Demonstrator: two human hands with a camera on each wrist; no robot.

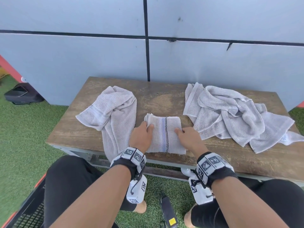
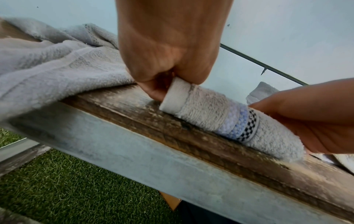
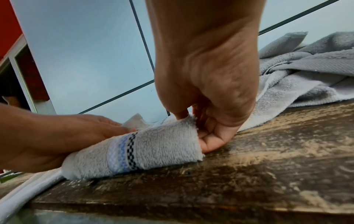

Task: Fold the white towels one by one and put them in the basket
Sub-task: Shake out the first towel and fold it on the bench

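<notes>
Gripping the folded towel by its ends, left hand and right hand

Soft, even daylight fills all three views with no glare, and the pale grey panelled wall reads slightly bluish and a little washed out. Shadows are faint: only a dim, diffuse one lies on the worn brown wooden table under the folded white towel with a blue and black checked stripe. The head view bows its straight lines toward the edges, and both wrist views smear and soften near their borders, most plainly on the crumpled white towel.
</notes>
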